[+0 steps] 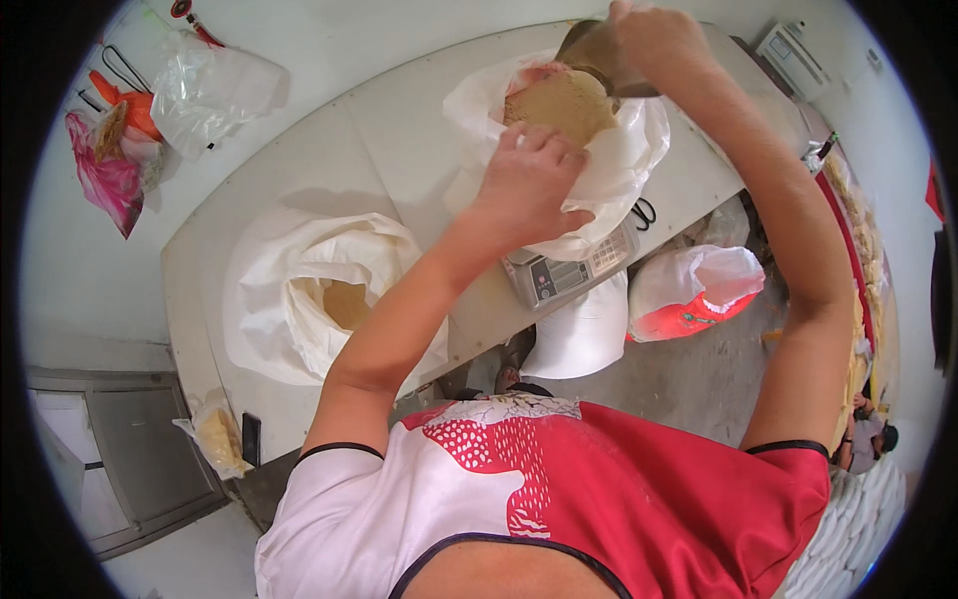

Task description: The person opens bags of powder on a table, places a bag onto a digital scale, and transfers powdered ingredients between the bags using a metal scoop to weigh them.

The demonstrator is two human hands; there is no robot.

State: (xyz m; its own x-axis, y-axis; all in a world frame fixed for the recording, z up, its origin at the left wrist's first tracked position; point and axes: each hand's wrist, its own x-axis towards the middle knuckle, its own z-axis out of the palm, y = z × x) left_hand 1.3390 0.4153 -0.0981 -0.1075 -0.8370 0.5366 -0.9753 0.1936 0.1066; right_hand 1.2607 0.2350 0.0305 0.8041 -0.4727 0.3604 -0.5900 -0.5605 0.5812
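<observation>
A white plastic bag (pixel 636 153), its mouth wide, holds a heap of tan powder (pixel 561 105) and sits on a digital scale (pixel 557 277). My left hand (pixel 531 180) lies over the bag's near rim, fingertips at the powder and thumb spread outward; whether it pinches the plastic is hidden. At the bag's far right, my right hand (pixel 658 45) grips a dark metal scoop (pixel 595 56), tilted over the powder. To the left on the table stands a second white bag (pixel 262 299), with tan powder (pixel 346 303) showing through its opening.
The pale table (pixel 314 142) runs along the wall. Below its near edge stand a full white sack (pixel 580 333) and a red-and-white sack (pixel 696 292). A phone (pixel 251 439) lies near the left corner. Plastic bags (pixel 202 90) hang on the wall. Another person (pixel 872 442) is far right.
</observation>
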